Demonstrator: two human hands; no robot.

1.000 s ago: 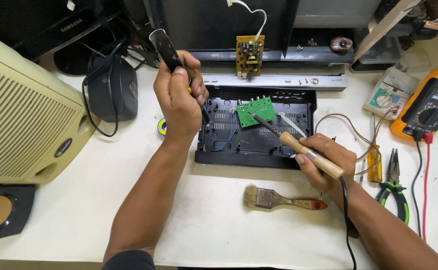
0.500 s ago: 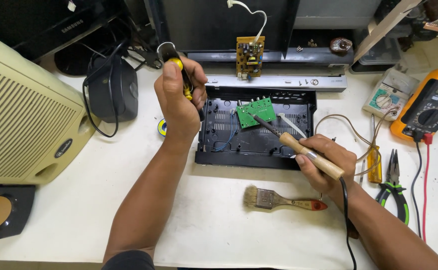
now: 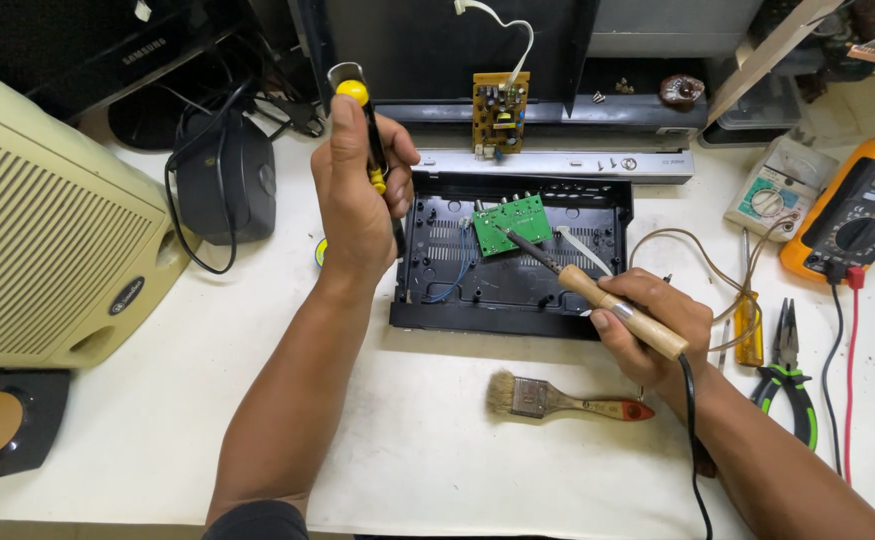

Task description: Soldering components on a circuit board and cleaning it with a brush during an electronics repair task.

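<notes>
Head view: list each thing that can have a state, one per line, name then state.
left hand: raised, gripping the desoldering pump upright
right hand: gripping the soldering iron, tip on the green circuit board
black chassis: cover off, insides exposed
brush: lying flat, untouched
pliers: lying shut
multimeter: leads plugged in
</notes>
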